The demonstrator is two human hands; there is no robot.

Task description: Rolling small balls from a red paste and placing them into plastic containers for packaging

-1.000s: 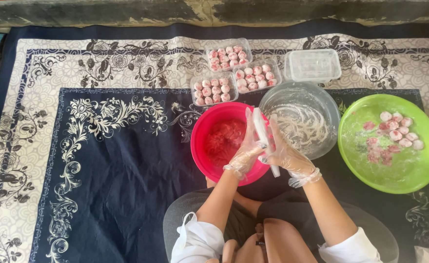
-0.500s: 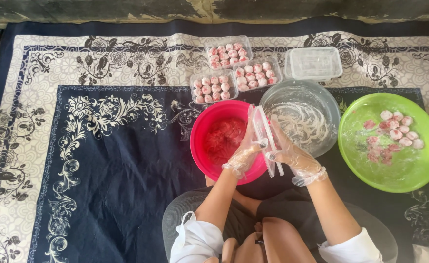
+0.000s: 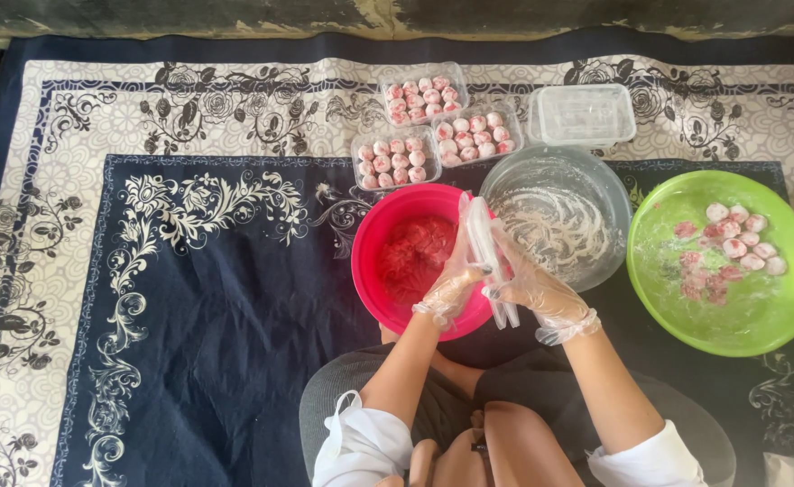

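Both gloved hands, left hand (image 3: 451,284) and right hand (image 3: 534,289), grip closed on white spatula (image 3: 490,257).

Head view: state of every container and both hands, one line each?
Red bowl: holds red paste.
Clear bowl: smeared white, nothing in it.
Green bowl: floured, pink balls at right.
Three clear trays: full of pink balls, lids off.
Fourth tray: lidded, looks empty.
Left hand: gloved, on white tool.
Right hand: gloved, gripping the tool.
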